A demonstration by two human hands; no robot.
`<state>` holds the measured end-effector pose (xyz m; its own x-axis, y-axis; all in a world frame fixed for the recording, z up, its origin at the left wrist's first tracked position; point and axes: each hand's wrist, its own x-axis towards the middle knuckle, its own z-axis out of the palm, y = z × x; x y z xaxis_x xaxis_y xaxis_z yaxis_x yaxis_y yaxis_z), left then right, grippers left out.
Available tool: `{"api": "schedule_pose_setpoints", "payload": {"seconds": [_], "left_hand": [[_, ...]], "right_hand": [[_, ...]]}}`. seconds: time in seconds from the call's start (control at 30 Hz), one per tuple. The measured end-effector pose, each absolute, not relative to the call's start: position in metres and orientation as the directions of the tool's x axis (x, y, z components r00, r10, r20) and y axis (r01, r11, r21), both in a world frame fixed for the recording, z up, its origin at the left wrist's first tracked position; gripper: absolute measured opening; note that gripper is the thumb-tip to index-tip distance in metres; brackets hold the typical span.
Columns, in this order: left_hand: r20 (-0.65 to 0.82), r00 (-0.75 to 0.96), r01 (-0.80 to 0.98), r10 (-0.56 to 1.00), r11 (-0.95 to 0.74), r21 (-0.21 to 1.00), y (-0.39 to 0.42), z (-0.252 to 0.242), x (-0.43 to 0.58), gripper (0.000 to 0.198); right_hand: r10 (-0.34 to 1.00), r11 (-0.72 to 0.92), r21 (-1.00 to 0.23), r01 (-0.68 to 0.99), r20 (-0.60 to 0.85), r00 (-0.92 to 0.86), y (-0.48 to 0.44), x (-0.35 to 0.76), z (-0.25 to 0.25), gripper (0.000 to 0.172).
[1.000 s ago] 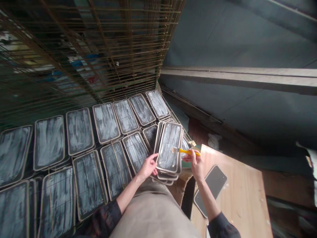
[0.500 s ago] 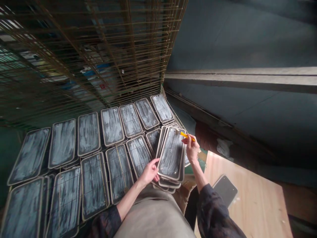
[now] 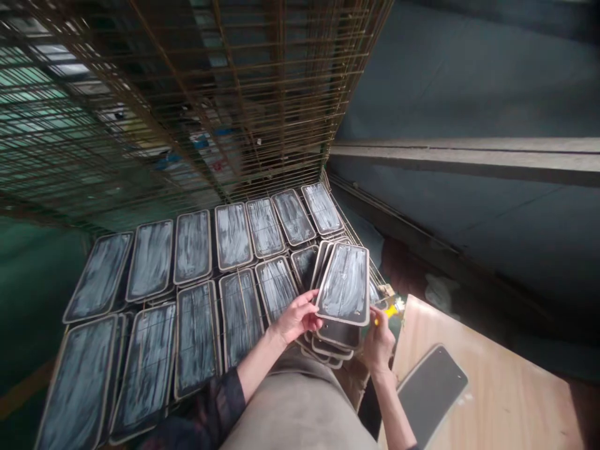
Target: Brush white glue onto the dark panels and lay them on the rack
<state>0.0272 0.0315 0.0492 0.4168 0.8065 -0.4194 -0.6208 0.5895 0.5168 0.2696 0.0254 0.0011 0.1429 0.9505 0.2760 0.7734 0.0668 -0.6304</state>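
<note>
A dark, round-cornered panel (image 3: 344, 281) with a pale rim and whitish streaks lies tilted over a stack of similar panels (image 3: 338, 335). My left hand (image 3: 300, 315) pinches this panel at its lower left edge. At its lower right corner, my right hand (image 3: 380, 344) is closed round a small brush (image 3: 385, 314) with a yellow handle and pale bristles pointing right. Whether the right fingers also grip the panel's corner, I cannot tell.
Two rows of white-streaked panels (image 3: 197, 340) rest on a wire rack (image 3: 234, 269) to the left. Upright wire grids (image 3: 281, 94) rise behind. On the right, a plain dark panel (image 3: 434, 394) lies on a wooden board (image 3: 506, 400), below a grey wall (image 3: 469, 75).
The top panel has shifted off the stack's lower edge, baring a dark panel underneath. My right hand has come down from the panel's top to its lower right corner, the brush turned outward.
</note>
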Motion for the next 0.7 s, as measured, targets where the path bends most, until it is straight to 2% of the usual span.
{"api": "schedule_pose_setpoints", "payload": {"seconds": [0.13, 0.23, 0.37, 0.5, 0.6, 0.7], "left_hand": [[-0.311, 0.435, -0.663, 0.845, 0.535, 0.524, 0.041, 0.07, 0.028, 0.044], [-0.207, 0.462, -0.658, 0.862, 0.49, 0.572, 0.043, 0.089, 0.018, 0.046], [-0.154, 0.445, -0.664, 0.882, 0.44, 0.604, 0.033, 0.109, -0.011, 0.051], [-0.188, 0.356, -0.689, 0.915, 0.393, 0.608, 0.009, 0.109, -0.043, 0.05], [-0.212, 0.299, -0.713, 0.93, 0.365, 0.599, -0.004, 0.101, -0.056, 0.049], [-0.211, 0.319, -0.7, 0.924, 0.38, 0.604, -0.009, 0.098, -0.058, 0.052]], "right_hand": [[0.978, 0.132, -0.429, 0.894, 0.205, -0.046, 0.008, 0.269, -0.028, 0.04], [0.99, 0.089, -0.335, 0.938, 0.129, -0.048, 0.004, 0.273, -0.045, 0.042], [0.998, -0.006, -0.318, 0.948, 0.062, 0.027, 0.006, 0.273, -0.047, 0.039], [0.999, -0.027, -0.299, 0.954, 0.022, 0.036, 0.008, 0.255, -0.026, 0.043], [0.997, -0.058, -0.299, 0.953, 0.038, 0.073, 0.011, 0.238, -0.014, 0.045], [0.989, -0.098, -0.317, 0.943, 0.077, 0.129, 0.016, 0.227, -0.012, 0.051]]}}
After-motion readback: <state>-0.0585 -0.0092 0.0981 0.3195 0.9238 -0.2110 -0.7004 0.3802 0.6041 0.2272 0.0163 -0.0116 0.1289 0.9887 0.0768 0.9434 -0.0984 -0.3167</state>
